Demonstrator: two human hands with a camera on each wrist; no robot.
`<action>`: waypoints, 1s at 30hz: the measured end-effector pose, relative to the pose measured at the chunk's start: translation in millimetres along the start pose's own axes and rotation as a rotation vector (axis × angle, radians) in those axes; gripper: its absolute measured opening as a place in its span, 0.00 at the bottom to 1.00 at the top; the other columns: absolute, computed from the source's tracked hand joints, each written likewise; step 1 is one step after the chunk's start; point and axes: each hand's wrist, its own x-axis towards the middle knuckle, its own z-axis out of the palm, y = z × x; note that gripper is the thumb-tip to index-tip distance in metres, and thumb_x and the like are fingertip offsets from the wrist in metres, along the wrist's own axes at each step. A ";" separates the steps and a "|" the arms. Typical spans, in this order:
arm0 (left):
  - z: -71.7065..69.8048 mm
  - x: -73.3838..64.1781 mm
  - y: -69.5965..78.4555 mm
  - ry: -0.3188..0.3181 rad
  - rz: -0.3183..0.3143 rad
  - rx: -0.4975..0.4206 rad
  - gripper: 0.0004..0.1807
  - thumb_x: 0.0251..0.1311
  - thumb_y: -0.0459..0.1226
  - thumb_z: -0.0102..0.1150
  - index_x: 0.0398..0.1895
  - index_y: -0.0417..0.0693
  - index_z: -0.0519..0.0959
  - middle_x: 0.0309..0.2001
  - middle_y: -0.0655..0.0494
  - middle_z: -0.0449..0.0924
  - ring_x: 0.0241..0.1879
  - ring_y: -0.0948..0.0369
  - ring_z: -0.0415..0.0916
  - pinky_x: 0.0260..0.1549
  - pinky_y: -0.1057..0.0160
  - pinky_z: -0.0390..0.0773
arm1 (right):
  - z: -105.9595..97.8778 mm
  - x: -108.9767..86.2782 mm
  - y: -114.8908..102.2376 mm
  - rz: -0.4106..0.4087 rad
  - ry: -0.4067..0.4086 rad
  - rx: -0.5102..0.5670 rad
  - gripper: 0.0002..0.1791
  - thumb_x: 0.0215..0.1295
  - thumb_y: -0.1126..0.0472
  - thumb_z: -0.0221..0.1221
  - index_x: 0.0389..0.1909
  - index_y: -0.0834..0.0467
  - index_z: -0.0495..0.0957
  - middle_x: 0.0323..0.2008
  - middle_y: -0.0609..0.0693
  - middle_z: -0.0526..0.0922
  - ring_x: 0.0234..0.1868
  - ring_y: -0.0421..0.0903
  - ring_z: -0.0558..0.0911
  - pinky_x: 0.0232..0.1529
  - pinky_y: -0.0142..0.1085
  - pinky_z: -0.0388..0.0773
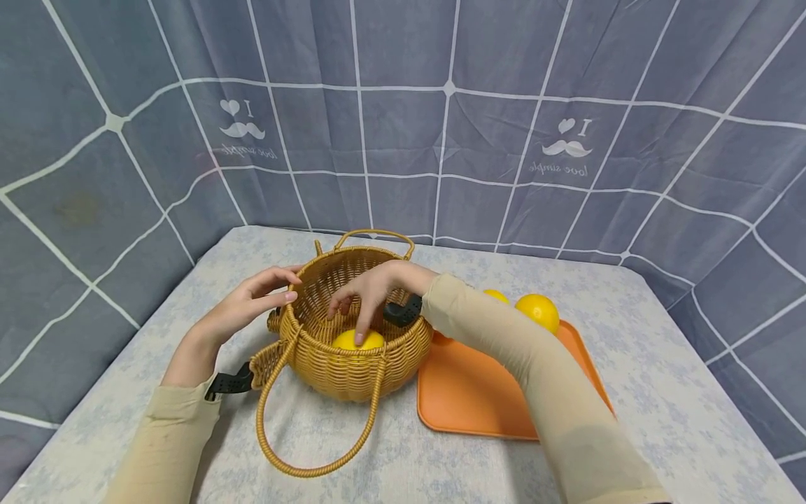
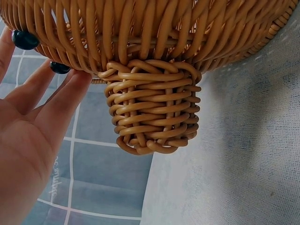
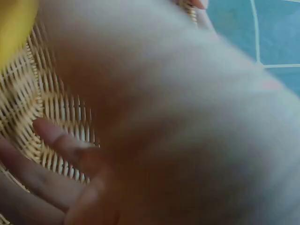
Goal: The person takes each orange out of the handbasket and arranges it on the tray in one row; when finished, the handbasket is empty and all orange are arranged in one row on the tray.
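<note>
A round wicker basket with two loop handles stands on the table. My left hand rests against its left rim, fingers extended; in the left wrist view they lie along the woven side beside two dark beads. My right hand reaches down inside, fingers spread and loosely bent. Its thumb touches the top of a round yellow fruit at the basket's near side. The right wrist view shows that yellow fruit apart from the other fingers.
Right of the basket lies an orange tray, partly under my right forearm. Further round yellow fruits sit at its far end. One basket handle hangs down toward me. A grey-blue curtain closes off the table's back.
</note>
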 end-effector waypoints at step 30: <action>0.4 0.1 0.1 0.004 0.002 0.022 0.16 0.67 0.38 0.52 0.53 0.37 0.69 0.69 0.45 0.56 0.68 0.47 0.51 0.54 0.66 0.63 | 1.6 3.0 0.6 -0.081 -0.413 0.225 0.33 0.60 0.76 0.57 0.66 0.61 0.62 0.57 0.53 0.70 0.54 0.49 0.75 0.48 0.43 0.76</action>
